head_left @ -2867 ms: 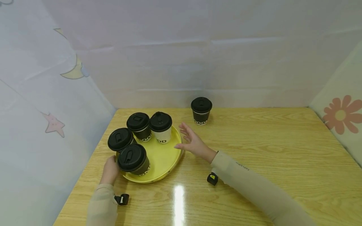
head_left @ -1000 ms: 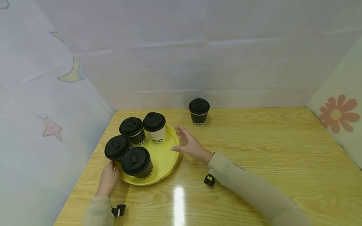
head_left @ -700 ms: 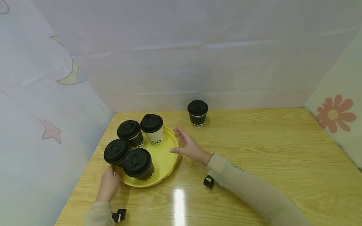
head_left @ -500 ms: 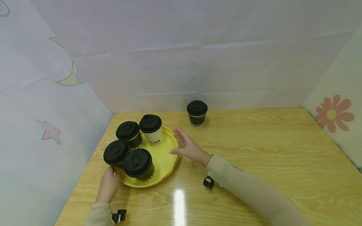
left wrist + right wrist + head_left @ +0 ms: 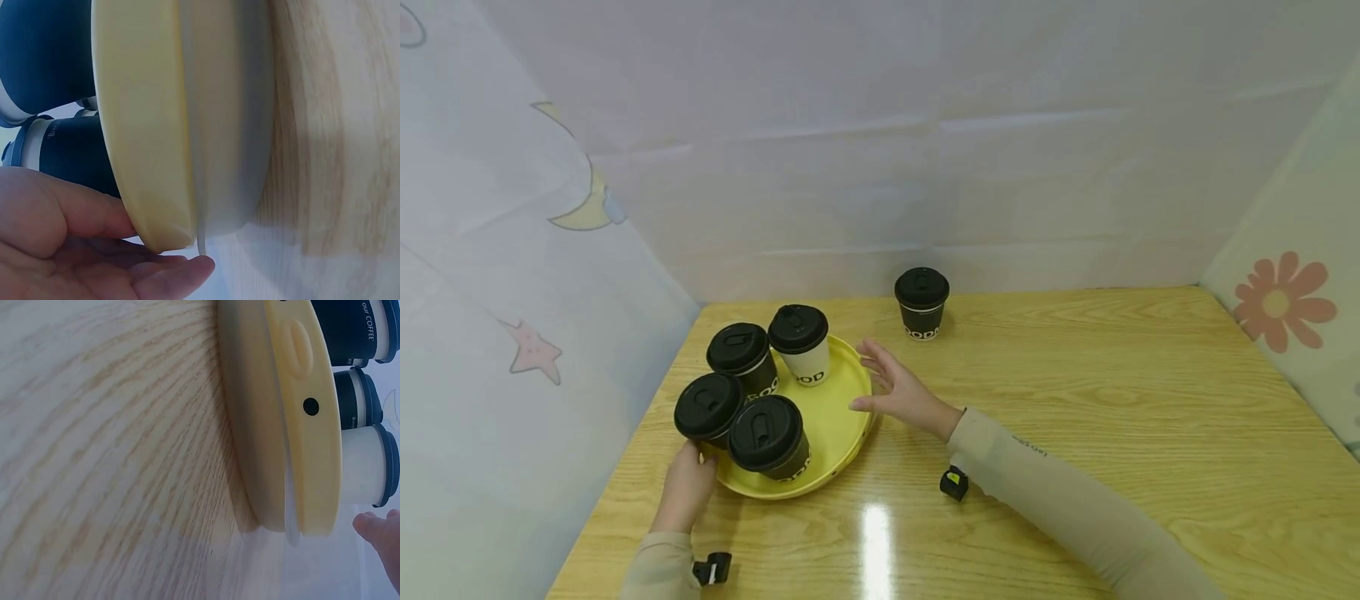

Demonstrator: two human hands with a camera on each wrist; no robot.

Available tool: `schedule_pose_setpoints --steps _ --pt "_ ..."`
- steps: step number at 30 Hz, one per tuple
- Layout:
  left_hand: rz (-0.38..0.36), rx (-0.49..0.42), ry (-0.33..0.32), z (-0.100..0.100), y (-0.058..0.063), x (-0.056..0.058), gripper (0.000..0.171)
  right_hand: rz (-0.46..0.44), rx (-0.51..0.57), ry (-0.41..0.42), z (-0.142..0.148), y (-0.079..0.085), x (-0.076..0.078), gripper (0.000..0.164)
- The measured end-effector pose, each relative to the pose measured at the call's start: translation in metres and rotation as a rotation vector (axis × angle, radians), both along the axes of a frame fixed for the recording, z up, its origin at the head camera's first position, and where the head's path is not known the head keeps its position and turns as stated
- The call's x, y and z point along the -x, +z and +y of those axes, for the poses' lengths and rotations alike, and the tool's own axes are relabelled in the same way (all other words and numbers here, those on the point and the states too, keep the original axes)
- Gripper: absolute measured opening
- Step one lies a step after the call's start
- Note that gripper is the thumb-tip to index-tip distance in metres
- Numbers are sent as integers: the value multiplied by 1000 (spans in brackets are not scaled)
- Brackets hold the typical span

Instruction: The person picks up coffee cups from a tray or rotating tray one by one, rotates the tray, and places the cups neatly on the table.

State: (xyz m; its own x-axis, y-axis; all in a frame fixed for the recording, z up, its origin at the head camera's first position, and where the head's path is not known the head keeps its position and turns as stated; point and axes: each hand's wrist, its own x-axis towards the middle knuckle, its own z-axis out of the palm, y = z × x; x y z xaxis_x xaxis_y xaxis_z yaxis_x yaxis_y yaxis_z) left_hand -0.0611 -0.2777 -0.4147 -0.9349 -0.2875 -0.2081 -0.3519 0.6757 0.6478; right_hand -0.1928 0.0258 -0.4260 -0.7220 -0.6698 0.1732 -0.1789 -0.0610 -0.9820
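Observation:
A round yellow turntable tray [image 5: 831,417] stands on the table with several lidded paper coffee cups grouped on its left side. One is a white cup [image 5: 811,365] with a black lid; the others are black, including the front black cup [image 5: 767,437] and the left black cup [image 5: 709,408]. My left hand [image 5: 685,487] pinches the tray's left rim, thumb by a cup and fingertips curled against the outer edge, as the left wrist view shows. At the right rim, my right hand [image 5: 901,393] is held with fingers spread and thumb apart, gripping nothing.
Another lidded black cup [image 5: 922,304] stands alone at the back of the wooden table [image 5: 1075,400]. Pale printed cloth walls [image 5: 820,167] enclose the back and both sides. A small black wrist camera [image 5: 953,483] sits below the right cuff.
The tray has turned counterclockwise with its cups: the back ones shifted left, the front one right. My left hand has come slightly nearer; the right hand has stayed beside the rim.

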Motion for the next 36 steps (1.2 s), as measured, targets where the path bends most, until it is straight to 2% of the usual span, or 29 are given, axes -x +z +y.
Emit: schedule_pose_setpoints --steps 6,10,25,36 --pt "-13 -6 -1 1 1 -1 54 -4 2 19 0 0 0 99" --pt "-39 -34 6 5 3 -3 56 -4 5 35 0 0 0 99" --pt "-55 -141 34 11 2 -9 65 -14 22 61 1 1 -2 99" --pt "-22 -122 34 5 6 -9 62 -9 21 63 -1 3 -4 96"
